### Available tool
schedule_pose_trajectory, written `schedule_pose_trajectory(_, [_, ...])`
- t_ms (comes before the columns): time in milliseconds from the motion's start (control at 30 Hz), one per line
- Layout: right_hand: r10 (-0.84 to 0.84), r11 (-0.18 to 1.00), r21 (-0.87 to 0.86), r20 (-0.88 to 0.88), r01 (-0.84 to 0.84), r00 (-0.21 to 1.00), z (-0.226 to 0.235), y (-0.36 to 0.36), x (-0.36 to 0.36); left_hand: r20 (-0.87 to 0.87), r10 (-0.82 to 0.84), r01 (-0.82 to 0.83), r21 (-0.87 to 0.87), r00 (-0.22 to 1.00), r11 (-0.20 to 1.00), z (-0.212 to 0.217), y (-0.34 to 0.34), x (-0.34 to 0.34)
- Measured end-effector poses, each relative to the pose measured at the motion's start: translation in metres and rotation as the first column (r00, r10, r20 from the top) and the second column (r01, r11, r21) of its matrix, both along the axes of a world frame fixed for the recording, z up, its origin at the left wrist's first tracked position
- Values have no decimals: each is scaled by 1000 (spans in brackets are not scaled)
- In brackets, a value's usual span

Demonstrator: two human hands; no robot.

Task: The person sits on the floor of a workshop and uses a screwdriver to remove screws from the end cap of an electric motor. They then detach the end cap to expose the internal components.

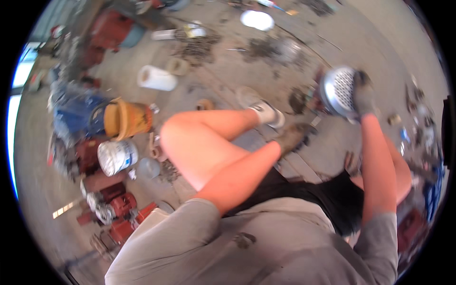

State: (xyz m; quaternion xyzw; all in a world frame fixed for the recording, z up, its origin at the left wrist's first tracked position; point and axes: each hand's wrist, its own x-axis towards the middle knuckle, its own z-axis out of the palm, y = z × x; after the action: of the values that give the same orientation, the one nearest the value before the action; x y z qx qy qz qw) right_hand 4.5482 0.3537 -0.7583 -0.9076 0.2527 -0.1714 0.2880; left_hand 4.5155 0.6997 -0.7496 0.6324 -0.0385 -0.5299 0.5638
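Note:
A round silver cover with a perforated face (339,90), like a motor's fan cover, is in front of me on the right. My gloved right hand (364,97) grips its right rim, the thumb side low on the edge. Part of a dark red body (315,97) shows behind the cover's left side; I cannot tell whether the two are joined. My gloved left hand (295,137) hovers to the lower left of the cover, apart from it. Its dark-tipped fingers look stretched out, somewhat blurred, with nothing visible in them.
On the left stand a yellow-orange bucket (135,118), a white tub (116,156) and several red motors (122,205). A white roll (157,78) lies farther off, near a dark scrap pile (197,47). A white disc (257,20) is at the far side. Small parts litter the right floor.

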Motion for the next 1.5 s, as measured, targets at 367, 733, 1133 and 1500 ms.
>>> schedule_pose_trajectory(367, [-65, 982, 169, -109, 82, 992, 23, 24, -1, -145, 70, -69, 8, 987, 998, 4, 0, -1])
schedule_pose_trajectory(733, [-58, 979, 194, -31, 63, 998, 5, 4, -7, 521, -23, -105, 215, 853, 971, -8, -22, -34])
schedule_pose_trajectory(1133, [-145, 989, 40, -3, 145, 989, 39, 35, -4, 822, -318, -92, 405, 473, 910, 112, 90, 103])
schedule_pose_trajectory(1500, [-220, 968, 93, -127, 232, 967, 58, 41, -5, 832, -111, -781, 550, 543, 295, 20, 469, 141])
